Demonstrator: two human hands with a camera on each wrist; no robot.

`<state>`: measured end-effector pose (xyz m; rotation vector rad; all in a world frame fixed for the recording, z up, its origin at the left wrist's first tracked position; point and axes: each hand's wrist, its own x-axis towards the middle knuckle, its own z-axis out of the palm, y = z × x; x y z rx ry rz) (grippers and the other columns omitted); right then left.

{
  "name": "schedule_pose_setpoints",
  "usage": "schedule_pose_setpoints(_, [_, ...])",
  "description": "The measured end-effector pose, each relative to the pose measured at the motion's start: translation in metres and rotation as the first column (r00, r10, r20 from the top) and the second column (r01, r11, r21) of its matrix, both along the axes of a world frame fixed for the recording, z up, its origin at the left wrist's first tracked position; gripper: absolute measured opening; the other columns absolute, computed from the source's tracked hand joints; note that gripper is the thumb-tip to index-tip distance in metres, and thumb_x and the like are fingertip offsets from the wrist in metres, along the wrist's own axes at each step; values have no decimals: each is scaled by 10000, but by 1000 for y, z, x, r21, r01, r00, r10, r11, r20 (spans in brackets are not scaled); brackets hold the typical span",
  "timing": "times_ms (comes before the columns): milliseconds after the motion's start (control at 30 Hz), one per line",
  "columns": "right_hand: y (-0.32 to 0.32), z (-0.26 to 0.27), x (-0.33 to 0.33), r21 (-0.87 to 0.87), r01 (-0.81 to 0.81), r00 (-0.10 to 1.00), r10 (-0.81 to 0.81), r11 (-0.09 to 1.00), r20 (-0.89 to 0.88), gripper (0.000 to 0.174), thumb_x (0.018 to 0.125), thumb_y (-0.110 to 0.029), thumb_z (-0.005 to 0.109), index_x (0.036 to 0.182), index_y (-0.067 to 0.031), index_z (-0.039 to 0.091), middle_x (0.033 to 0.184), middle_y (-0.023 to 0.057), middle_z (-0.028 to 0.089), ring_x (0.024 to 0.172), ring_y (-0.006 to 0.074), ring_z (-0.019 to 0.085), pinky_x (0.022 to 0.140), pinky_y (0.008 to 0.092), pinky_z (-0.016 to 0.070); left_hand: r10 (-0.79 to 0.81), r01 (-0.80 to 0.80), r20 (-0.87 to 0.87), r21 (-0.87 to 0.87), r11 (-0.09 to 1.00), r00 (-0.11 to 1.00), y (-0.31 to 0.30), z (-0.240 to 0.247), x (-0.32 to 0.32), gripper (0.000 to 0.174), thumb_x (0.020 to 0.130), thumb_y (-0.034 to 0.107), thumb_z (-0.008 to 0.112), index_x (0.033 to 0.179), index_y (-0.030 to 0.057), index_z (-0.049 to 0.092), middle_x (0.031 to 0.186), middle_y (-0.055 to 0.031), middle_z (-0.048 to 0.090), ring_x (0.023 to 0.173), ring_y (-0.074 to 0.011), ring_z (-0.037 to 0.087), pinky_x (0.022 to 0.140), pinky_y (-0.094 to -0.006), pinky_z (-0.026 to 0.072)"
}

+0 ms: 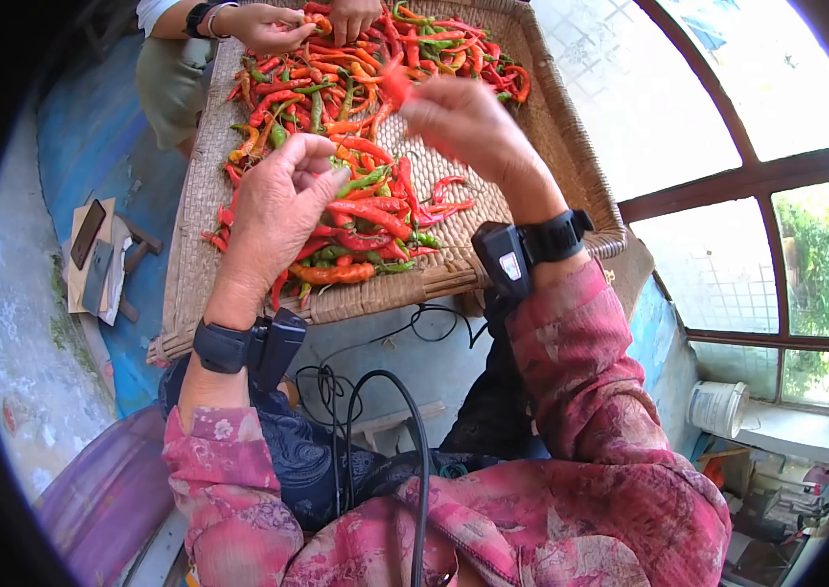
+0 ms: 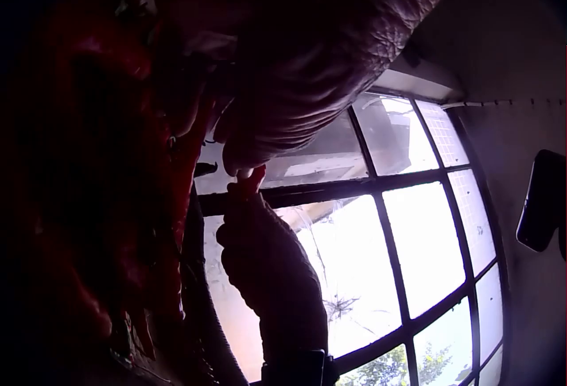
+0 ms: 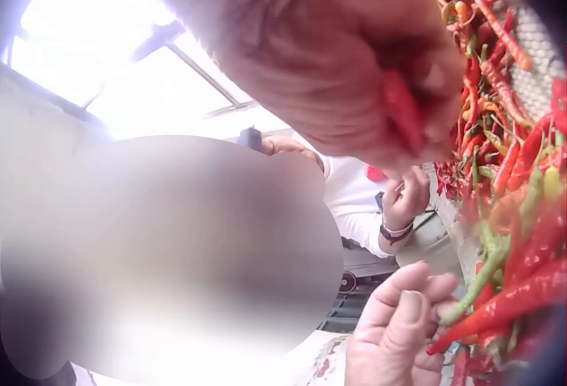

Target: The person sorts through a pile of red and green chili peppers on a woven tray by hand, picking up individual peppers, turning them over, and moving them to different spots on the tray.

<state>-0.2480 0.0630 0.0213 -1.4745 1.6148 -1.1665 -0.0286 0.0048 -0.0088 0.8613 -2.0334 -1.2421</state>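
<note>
In the head view, a red chili pepper (image 1: 396,85), blurred, is held by my right hand (image 1: 468,122), raised over the middle of the woven tray (image 1: 493,215). The right wrist view shows this red pepper (image 3: 403,111) between the curled fingers and the thumb. My left hand (image 1: 277,205) hovers over the near part of the chili pile (image 1: 366,220), its fingers loosely bent and no pepper visible in them. Seen from the right wrist, the left hand (image 3: 399,328) is beside a green chili (image 3: 483,284) and red ones. The left wrist view is very dark.
Across the tray, another person's hands (image 1: 273,27) work at the far peppers. Large windows (image 1: 698,127) flank the right side. Two phones lie on a small stool (image 1: 92,259) at left. Black cables (image 1: 419,430) hang by my lap; a white bucket (image 1: 718,408) stands at right.
</note>
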Motion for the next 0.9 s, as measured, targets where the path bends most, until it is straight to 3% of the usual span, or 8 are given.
schedule_pose_setpoints(67, [-19,-10,-7,-215,271,799,-94,938,593,346,852,-193,640,1088,43,549,879,79,610,717,138,600,635,269,524,-26,28,65,-40,999,998,4,7,1,190,824,100,648,983,19,582,795,-20,595,673,-73,541,631,-230,475])
schedule_pose_setpoints(100, [-25,-8,-10,-322,331,770,-57,887,635,485,885,-200,600,1235,90,433,981,117,604,796,163,596,717,273,497,-45,56,132,-79,995,990,5,9,1,180,820,81,654,972,16,583,786,6,573,675,-49,515,613,-210,459])
schedule_pose_setpoints(167, [-28,-11,-10,-247,435,746,-193,866,637,498,883,-198,603,1238,104,428,1039,134,586,840,178,601,730,277,501,-43,56,110,-115,992,993,5,7,2,146,807,57,651,925,3,585,758,-14,576,648,-61,517,597,-213,453])
schedule_pose_setpoints(267, [-25,-24,-5,-98,101,994,-103,990,-20,393,878,-185,603,1167,73,541,985,93,607,844,150,600,676,262,509,-69,91,119,-190,978,991,5,6,1,134,794,29,639,909,-7,581,770,-36,582,648,-76,525,604,-224,453])
schedule_pose_setpoints(367, [-32,-51,6,72,-33,743,73,997,-665,222,827,-194,530,967,-101,676,911,155,657,836,285,639,727,381,508,-94,128,177,-198,972,980,5,7,4,117,789,0,611,905,-2,594,805,-60,597,685,-126,568,641,-255,466])
schedule_pose_setpoints(467, [-42,-84,-11,302,-205,708,354,931,-611,229,817,-189,511,955,-135,686,940,134,660,899,311,622,787,406,492,-141,199,181,-363,910,973,5,3,6,129,823,4,558,924,32,633,862,-107,597,807,-262,596,726,-328,465])
schedule_pose_setpoints(633, [-46,-92,-11,365,-147,695,359,919,-623,214,791,-171,539,939,-145,691,945,116,662,909,291,622,788,398,490,-175,226,161,-398,889,971,7,5,5,146,808,122,603,941,72,639,820,-118,563,808,-303,576,696,-394,470])
schedule_pose_setpoints(900, [-29,-46,-3,-97,-2,787,-58,995,-614,137,766,-97,551,890,-64,600,655,88,583,589,208,577,549,333,455,-215,280,191,-441,853,958,8,3,5,158,768,133,646,909,65,630,827,-105,579,788,-301,573,693,-391,470])
